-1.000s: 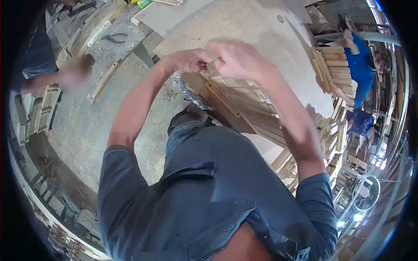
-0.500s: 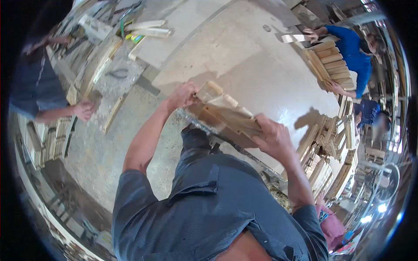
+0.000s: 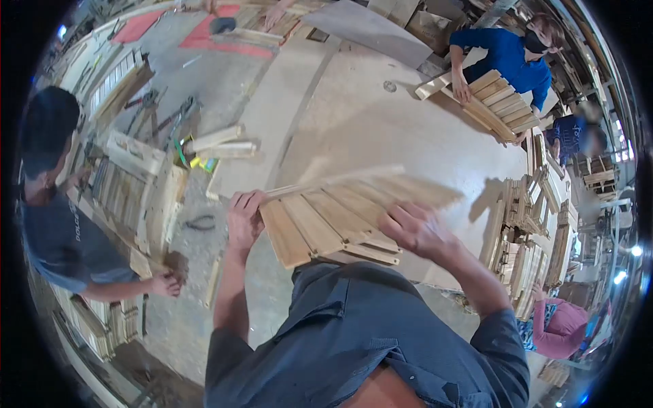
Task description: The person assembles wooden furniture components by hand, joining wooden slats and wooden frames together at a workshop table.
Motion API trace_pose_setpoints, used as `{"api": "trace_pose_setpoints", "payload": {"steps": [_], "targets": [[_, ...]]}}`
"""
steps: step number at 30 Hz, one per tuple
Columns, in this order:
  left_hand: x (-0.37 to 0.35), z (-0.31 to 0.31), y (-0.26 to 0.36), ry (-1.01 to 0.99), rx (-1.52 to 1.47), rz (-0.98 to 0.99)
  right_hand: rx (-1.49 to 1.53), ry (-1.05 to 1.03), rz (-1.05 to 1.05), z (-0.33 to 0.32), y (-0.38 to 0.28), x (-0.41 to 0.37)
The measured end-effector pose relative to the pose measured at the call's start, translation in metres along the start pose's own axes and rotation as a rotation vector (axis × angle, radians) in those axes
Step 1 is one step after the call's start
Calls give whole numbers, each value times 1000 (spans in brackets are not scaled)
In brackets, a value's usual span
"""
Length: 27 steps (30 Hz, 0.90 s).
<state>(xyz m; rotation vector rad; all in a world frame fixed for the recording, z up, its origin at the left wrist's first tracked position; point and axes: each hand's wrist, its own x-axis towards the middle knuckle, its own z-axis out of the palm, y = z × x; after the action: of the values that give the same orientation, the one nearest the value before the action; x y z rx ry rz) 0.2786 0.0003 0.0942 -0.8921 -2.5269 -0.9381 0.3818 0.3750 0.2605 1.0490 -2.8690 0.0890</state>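
Observation:
A slatted wooden panel [image 3: 333,217] of pale planks lies across my front, above my blue shirt. My left hand [image 3: 243,219] grips its left end, fingers curled over the edge. My right hand [image 3: 416,230] presses on the slats toward the right side. The far end of the panel is blurred from motion.
A person in a grey shirt [image 3: 61,231] works at the left beside slatted crates [image 3: 139,183]. A person in blue [image 3: 507,54] handles another slatted panel [image 3: 500,102] at the back right. Stacks of wooden panels [image 3: 530,231] stand at the right. Loose planks [image 3: 218,146] lie on the concrete floor.
The panel has swung from upright by my chest to lying flat across my front. Both hands moved lower and apart. My head has lifted, showing more of the workshop.

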Motion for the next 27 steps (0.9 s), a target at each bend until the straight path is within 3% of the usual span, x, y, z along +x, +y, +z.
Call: {"api": "trace_pose_setpoints", "payload": {"steps": [1, 5, 7, 10, 14, 16, 18, 22, 25, 27], "targets": [[-5, 7, -13, 94, 118, -66, -44, 68, -57, 26, 18, 16], [-12, 42, -62, 160, 294, -120, -74, 347, -168, 119, 93, 71], [4, 54, -71, -74, 479, -201, -94, 425, -198, 150, 125, 97], [33, 80, -103, -186, 510, -206, -11, 381, -54, 184, 163, 122], [91, 83, -117, -475, 617, -176, -67, 359, 364, 208, 187, 112], [104, 82, -114, -543, 540, -135, -42, 359, 524, 212, 178, 82], [109, 87, -101, -477, 405, -132, 352, 198, 692, 211, 145, 37], [77, 113, -57, -498, 245, -140, 513, 170, 984, 214, 69, -79], [22, 161, -17, -535, 105, -30, 485, 373, 1345, 221, 1, -188], [-9, 181, 32, -501, 222, 53, 213, 700, 1618, 238, -21, -265]]}}
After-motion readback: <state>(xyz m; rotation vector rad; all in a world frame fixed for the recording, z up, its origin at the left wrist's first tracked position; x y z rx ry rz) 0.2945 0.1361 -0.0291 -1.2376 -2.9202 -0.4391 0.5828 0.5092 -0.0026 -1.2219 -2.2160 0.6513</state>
